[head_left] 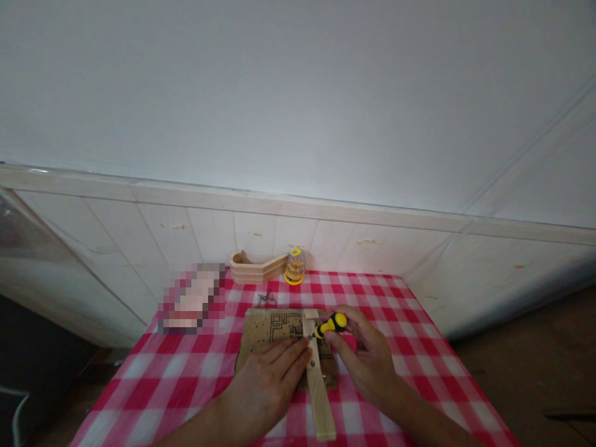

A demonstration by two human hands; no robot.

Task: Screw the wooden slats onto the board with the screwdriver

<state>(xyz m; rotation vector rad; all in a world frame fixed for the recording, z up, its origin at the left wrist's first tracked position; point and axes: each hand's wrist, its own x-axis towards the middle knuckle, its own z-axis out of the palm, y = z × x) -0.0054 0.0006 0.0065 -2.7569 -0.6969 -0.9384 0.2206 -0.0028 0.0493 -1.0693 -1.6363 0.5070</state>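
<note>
A long, pale wooden strip (321,403) lies lengthwise over a flat brown cardboard piece with black printing (258,326), its near end reaching past onto the bench, which wears a red-and-white checked cloth (153,385). The left hand (270,375) lies flat, fingers (291,349) extended close together, tips against the strip, gripping nothing. The right hand (367,354) has its fingers closed around a stubby yellow-and-black screwdriver (331,325), tilted with its tip down at the strip. Behind stand a curved, layered wooden piece (254,272) and a clear, yellow-based cone-shaped container (295,267).
</note>
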